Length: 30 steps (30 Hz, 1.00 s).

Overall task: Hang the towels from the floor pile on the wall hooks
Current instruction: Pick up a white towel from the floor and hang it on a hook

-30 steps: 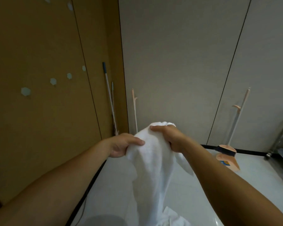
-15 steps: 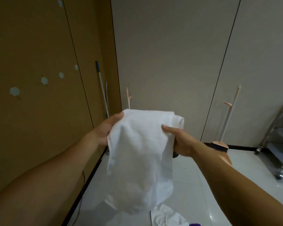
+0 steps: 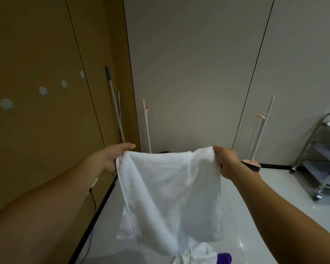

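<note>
Both top corners of the white towel (image 3: pixel 168 191) in curled fingers: left hand (image 3: pixel 111 159), right hand (image 3: pixel 227 162).

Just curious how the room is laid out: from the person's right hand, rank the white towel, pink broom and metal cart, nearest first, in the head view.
1. white towel: gripped at its top corner by the right hand.
2. pink broom: standing just behind that hand, slightly to its right.
3. metal cart: at the far right edge of the view.

Towel (image 3: pixel 168 189) was plain white. Left wall (image 3: pixel 36 54) was brown with pale blue hexagonal hooks (image 3: pixel 6 103). Rear wall (image 3: pixel 194 63) was beige. Broom (image 3: pixel 259 134) was peach. Floor (image 3: pixel 274 197) was white.
</note>
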Available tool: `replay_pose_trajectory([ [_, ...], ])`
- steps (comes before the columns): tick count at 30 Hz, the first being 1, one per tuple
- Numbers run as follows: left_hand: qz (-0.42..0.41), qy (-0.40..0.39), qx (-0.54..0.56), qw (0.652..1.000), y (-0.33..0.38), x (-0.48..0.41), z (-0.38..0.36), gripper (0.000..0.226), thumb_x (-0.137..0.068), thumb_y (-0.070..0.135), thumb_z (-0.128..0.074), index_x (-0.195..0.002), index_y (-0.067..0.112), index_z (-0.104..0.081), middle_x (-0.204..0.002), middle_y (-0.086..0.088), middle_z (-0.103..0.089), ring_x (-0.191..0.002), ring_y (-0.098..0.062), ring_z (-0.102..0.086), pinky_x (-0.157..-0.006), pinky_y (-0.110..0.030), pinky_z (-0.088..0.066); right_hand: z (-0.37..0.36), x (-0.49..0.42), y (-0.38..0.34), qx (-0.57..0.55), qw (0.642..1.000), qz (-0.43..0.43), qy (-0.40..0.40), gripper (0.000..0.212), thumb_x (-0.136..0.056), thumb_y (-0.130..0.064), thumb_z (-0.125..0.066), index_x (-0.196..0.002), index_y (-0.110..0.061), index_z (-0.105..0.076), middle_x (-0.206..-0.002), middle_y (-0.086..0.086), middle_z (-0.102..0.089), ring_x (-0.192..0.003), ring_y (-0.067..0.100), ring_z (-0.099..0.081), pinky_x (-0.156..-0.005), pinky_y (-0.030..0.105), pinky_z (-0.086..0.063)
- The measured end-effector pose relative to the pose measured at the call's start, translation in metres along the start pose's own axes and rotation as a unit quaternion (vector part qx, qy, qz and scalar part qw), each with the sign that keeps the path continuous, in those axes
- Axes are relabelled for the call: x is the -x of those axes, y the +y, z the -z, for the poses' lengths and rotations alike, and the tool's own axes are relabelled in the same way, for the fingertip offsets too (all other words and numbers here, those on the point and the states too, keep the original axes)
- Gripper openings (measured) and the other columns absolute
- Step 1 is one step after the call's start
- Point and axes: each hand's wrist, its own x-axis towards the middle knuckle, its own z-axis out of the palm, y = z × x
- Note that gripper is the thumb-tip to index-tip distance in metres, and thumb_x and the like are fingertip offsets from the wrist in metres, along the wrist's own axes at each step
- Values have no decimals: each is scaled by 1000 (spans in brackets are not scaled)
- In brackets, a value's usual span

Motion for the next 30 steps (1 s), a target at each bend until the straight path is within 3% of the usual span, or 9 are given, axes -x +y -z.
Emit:
replay_pose_trajectory([
  [3, -33, -88, 118, 989, -4, 3, 13, 61, -86, 10, -59, -142, 3, -38, -118, -19, -59, -97, -33, -63, -83, -46, -53, 10, -7, -8, -25, 999, 9, 38, 21, -88, -29, -62, -91, -8, -60, -104, 15, -66, -96, 30, -62, -90, 43, -49],
  [6, -70, -41, 93, 992, -7, -3, 21, 63, -87, -12, -47, -146, 4, -31, -146, -19, -36, -116, -33, -52, -95, -43, -48, 15, -10, -12, -48, 997, 20, 50, 23, -86, -30, -64, -90, -8, -61, -93, 10, -66, -81, 25, -61, -83, 38, -50],
  [8, -49, -2, -63, 997, -8, -3, 20, 43, -88, -13, -47, -129, 0, -53, -141, -17, -44, -120, -31, -49, -101, -38, -45, 14, -11, -12, -59, 997, 26, 50, 22, -85, -29, -65, -84, -8, -60, -87, 9, -63, -77, 24, -60, -81, 38, -51],
  [10, -30, 38, -200, 979, -9, -1, 16, 25, -87, -10, -54, -105, 3, -66, -121, -17, -58, -103, -28, -58, -79, -35, -54, 12, -11, -9, -53, 997, 30, 37, 20, -87, -28, -65, -78, -12, -58, -85, 6, -61, -79, 22, -60, -86, 41, -50],
  [13, -27, 59, -284, 957, -8, 0, 10, 16, -90, 0, -56, -100, 6, -66, -104, -14, -63, -85, -26, -60, -55, -31, -53, 11, -8, -7, -31, 998, 47, 19, 21, -91, -30, -64, -74, -18, -56, -81, 0, -57, -75, 18, -53, -84, 38, -43],
  [19, -39, 88, -130, 987, -10, -9, 16, 18, -90, 4, -58, -107, 0, -65, -111, -21, -62, -95, -35, -60, -78, -44, -55, 21, -11, -4, 76, 991, 112, 13, 20, -96, -30, -57, -81, -18, -59, -79, -2, -56, -68, 15, -50, -70, 35, -41],
  [23, 18, -15, 9, 1000, -9, -8, 19, 33, -95, 30, -54, -110, 0, -57, -116, -19, -58, -103, -32, -57, -80, -41, -51, 23, -15, -1, 120, 984, 127, 23, 34, -98, -32, -49, -95, 0, -60, -74, 10, -51, -60, 22, -44, -49, 30, -30],
  [26, 36, -104, -32, 993, -9, -5, 25, 36, -85, 27, -64, -110, 1, -62, -110, -15, -61, -97, -29, -61, -77, -42, -56, 23, -17, 1, 123, 984, 130, 16, 32, -100, -34, -43, -100, -6, -60, -75, 12, -50, -56, 23, -54, -46, 29, -30],
  [30, 74, -72, -178, 979, -15, -2, 29, 41, -80, 8, -71, -120, 7, -62, -122, -15, -59, -99, -28, -63, -68, -35, -57, 25, -21, 6, 162, 978, 127, 9, 30, -101, -34, -39, -83, -15, -55, -64, 12, -59, -44, 20, -59, -42, 27, -42],
])
